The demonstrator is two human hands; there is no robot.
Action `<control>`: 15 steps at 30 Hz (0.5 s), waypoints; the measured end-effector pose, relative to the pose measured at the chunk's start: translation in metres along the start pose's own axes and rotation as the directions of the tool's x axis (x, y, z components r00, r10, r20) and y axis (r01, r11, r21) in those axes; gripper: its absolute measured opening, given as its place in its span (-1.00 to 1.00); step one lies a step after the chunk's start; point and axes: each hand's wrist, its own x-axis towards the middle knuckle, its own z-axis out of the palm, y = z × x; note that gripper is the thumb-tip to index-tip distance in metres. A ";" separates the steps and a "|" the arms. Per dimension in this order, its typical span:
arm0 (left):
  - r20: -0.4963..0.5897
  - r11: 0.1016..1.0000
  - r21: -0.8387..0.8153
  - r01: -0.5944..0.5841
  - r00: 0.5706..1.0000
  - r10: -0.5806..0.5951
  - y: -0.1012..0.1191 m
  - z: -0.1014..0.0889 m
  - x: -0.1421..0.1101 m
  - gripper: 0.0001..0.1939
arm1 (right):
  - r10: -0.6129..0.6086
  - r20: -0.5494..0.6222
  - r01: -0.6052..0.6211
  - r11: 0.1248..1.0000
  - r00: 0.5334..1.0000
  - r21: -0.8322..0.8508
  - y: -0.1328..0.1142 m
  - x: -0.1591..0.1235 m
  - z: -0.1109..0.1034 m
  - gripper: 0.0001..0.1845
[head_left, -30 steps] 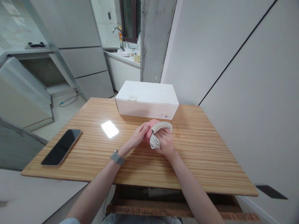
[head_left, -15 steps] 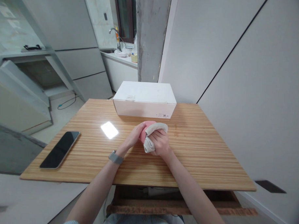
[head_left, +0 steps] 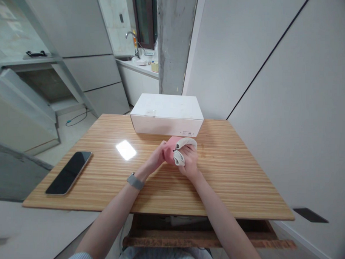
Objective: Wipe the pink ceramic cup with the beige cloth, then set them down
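Observation:
Over the middle of the wooden table (head_left: 233, 180), both my hands are on a pink object (head_left: 169, 149) whose exact kind I cannot make out. My left hand (head_left: 157, 156) grips its left side, fingers closed round it. In my right hand (head_left: 191, 160) is a whitish cloth (head_left: 179, 157), folded and bunched, pressed against the pink object's right side. Part of the cloth loops over my right fingers. Much of the pink object is hidden behind the cloth and my hands. A grey watch band sits on my left wrist.
A closed white box (head_left: 167, 116) stands at the table's far edge, just beyond my hands. A black-screened phone (head_left: 69, 173) lies at the left. Below the front edge, a drawer (head_left: 171, 241) is pulled out. A white wall (head_left: 275, 110) rises on the right.
The pink object, the cloth and both hands have shifted slightly right and away from me. More of the pink surface shows, and the cloth's fold has turned.

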 end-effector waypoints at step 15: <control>0.027 0.973 0.229 -0.042 0.999 0.036 0.012 0.010 -0.016 -0.56 | 0.049 0.010 -0.049 0.999 0.999 -0.006 0.006 -0.003 -0.004 -0.71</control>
